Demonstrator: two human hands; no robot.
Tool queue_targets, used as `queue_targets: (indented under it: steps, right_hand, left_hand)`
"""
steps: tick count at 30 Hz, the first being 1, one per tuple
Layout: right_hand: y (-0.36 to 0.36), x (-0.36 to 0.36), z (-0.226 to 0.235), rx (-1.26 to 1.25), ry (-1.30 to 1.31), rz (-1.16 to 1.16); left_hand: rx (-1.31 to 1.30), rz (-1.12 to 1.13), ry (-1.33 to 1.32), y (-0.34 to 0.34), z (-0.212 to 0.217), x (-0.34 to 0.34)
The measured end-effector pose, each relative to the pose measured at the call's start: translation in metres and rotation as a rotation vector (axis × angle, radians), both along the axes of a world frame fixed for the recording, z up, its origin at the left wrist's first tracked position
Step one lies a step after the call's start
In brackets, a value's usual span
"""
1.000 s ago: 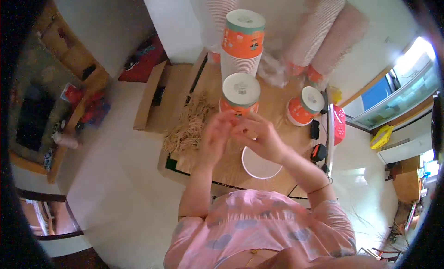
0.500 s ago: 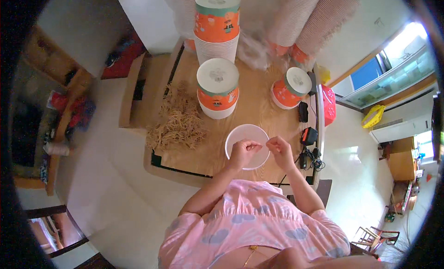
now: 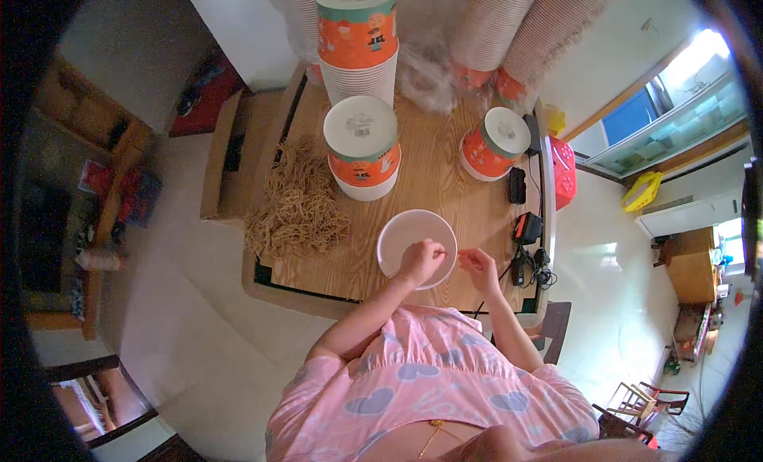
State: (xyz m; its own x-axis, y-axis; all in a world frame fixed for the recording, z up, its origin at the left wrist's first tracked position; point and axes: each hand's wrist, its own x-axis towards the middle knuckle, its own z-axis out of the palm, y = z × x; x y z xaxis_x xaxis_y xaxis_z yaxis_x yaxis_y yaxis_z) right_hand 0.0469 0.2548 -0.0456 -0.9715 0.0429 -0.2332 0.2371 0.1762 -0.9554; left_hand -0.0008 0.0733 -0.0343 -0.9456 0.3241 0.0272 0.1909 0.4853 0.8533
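Currently, left hand (image 3: 423, 261) sits over the open round white tub (image 3: 397, 241), fingers curled inward; cannot tell whether the tips close on anything. Right hand (image 3: 480, 269) just beside the tub's right rim, fingers bent and looser than the left's; any strand or scrap there is too fine to resolve. Hands near each other, not touching.

Handling notes (judgement): fingertip work this fine should go best with both wrists level and the two hands close, fingers meeting over the tub's mouth rather than beyond its rim. Forearms should clear the rim, as a nudge could probably slide so light a vessel.

Outward: tangled heap of tan fibre strands (image 3: 298, 207) to the left on the wood-grain table (image 3: 433, 156); lifting single strands from the edge would likely drag less. Beyond the tub, upturned orange-and-green paper buckets (image 3: 362, 156), with a taller stack (image 3: 358, 44) behind. Right edge: black power adapter (image 3: 527, 228) and coiled cable (image 3: 543, 277); right elbow best held clear of both.
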Motion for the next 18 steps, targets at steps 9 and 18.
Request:
queue_targets:
  steps: [9,18]
  right_hand:
    - [-0.019,-0.010,0.024,0.022,0.009,0.033]
    - [-0.034,-0.043,0.041,0.194,0.097,0.139]
  left_hand:
    - [-0.090,-0.012,0.057,-0.002,0.007,0.001]
    - [-0.019,0.156,0.086,-0.020,0.003,0.001]
